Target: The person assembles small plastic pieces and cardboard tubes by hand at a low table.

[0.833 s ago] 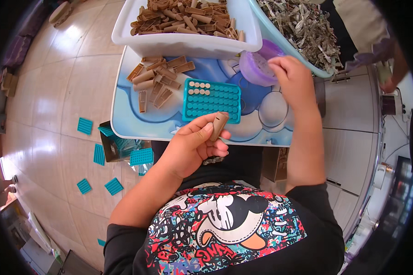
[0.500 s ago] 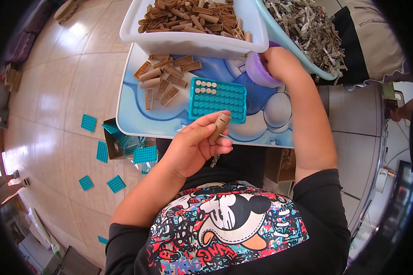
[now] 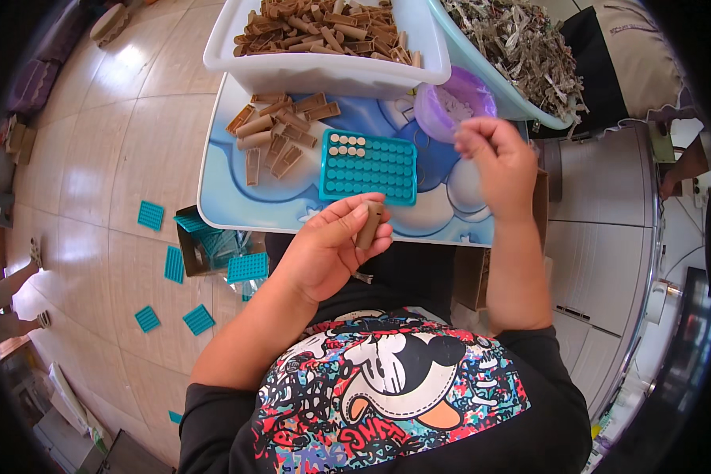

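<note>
Pinched between thumb and fingers of my left hand [image 3: 321, 243] is a brown plastic casing [image 3: 368, 226] with a small dark slot near its top. It is held tilted at the table's near edge. My right hand [image 3: 499, 164] is raised just in front of a purple bowl [image 3: 428, 117], its thumb and fingertips together. Whatever is in that pinch is too small to make out. Small whitish translucent pieces lie in the bowl. Beyond my left hand rests a teal tray [image 3: 383, 175] of round cells; several at its far left carry pale discs.
Loose brown casings [image 3: 275, 130] lie on the blue patterned table [image 3: 223, 178]. Behind them stands a white bin [image 3: 328, 75] heaped with casings, beside a pale tub [image 3: 494, 79] of shredded-looking strips. Teal trays [image 3: 199, 319] are scattered on the floor around a cardboard box [image 3: 193, 251].
My right hand has come out of the purple bowl and moved toward me. My left hand still grips the brown casing, now turned slightly more upright.
</note>
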Motion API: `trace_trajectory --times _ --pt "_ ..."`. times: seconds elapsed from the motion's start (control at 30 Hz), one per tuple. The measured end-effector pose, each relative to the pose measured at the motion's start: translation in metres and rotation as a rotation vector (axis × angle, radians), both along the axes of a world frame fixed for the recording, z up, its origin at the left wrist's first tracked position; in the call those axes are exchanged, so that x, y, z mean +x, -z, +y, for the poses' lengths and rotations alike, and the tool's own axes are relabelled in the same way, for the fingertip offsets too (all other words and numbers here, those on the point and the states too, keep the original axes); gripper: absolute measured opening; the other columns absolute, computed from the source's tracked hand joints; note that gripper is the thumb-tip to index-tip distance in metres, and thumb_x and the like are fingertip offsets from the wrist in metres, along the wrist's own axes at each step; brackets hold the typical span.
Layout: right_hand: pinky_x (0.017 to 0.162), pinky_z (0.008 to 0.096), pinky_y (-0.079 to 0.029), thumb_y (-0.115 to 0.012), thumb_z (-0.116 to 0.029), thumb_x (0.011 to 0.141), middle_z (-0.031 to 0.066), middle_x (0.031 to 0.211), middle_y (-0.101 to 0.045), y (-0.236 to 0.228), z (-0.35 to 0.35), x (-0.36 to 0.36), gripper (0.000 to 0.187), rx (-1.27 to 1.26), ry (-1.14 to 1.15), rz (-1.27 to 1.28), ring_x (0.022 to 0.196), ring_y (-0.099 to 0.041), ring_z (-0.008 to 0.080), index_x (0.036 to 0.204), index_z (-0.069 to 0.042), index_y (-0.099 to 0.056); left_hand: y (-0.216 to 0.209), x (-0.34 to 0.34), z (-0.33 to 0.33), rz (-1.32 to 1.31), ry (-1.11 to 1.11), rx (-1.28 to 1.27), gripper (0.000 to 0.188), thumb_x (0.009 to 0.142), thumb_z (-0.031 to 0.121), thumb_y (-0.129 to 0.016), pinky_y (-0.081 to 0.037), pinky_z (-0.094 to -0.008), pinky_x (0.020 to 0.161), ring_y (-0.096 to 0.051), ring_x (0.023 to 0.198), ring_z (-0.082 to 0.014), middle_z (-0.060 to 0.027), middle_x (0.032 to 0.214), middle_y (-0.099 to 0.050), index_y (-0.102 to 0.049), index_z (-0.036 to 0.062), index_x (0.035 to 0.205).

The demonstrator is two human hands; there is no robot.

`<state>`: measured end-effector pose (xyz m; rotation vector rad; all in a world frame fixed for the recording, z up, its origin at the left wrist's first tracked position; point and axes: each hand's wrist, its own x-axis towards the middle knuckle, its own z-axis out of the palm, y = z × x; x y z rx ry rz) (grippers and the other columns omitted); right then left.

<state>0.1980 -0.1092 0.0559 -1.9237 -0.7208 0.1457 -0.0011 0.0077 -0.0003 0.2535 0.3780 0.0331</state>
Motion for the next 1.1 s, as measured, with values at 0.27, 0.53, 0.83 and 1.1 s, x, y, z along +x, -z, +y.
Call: trace_trajectory --times 0.27,0.53,0.83,1.1 --pt "0.058 0.0303 -0.047 -0.069 -0.001 0.074 0.0097 0.076 -0.061 0.018 -0.012 -0.071 0.011 0.047 -0.392 -0.263 0.065 -0.059 0.0234 0.079 -0.001 -0.059 0.001 -0.002 -0.003 0.033 -0.056 0.057 0.027 0.092 0.011 -0.052 -0.052 -0.0325 0.083 -0.063 0.091 -0.0198 -0.0129 0.104 -0.062 -0.052 -0.0016 0.116" --pt "0.057 0.0344 -0.048 -0.069 -0.002 0.073 0.0101 0.076 -0.061 0.02 -0.012 -0.077 0.014 0.019 -0.475 -0.373 0.066 -0.059 0.0277 0.081 -0.003 -0.057 -0.008 -0.003 -0.006 0.106 -0.08 0.064 0.028 0.092 0.011 -0.052 -0.052 -0.0335 0.081 -0.063 0.086 -0.022 -0.0155 0.105 -0.062 -0.051 -0.0046 0.116" --pt "0.059 0.0359 -0.047 -0.069 -0.005 0.072 0.0094 0.076 -0.06 0.015 -0.011 -0.078 0.015 -0.075 -0.488 -0.505 0.068 -0.059 0.0283 0.08 -0.004 -0.057 -0.007 -0.005 -0.008 0.078 -0.063 0.146 0.027 0.09 0.011 -0.058 -0.051 -0.0332 0.085 -0.063 0.088 -0.0177 -0.011 0.102 -0.063 -0.054 -0.0012 0.113" --pt "0.059 0.036 -0.047 -0.07 -0.006 0.071 0.0092 0.077 -0.06 0.015 -0.01 -0.082 0.016 -0.077 -0.494 -0.514 0.069 -0.059 0.0284 0.082 -0.005 -0.058 0.0 -0.005 -0.012 0.09 -0.086 0.179 0.025 0.091 0.012 -0.056 -0.052 -0.0338 0.083 -0.063 0.088 -0.0187 -0.011 0.101 -0.063 -0.055 -0.0016 0.112"
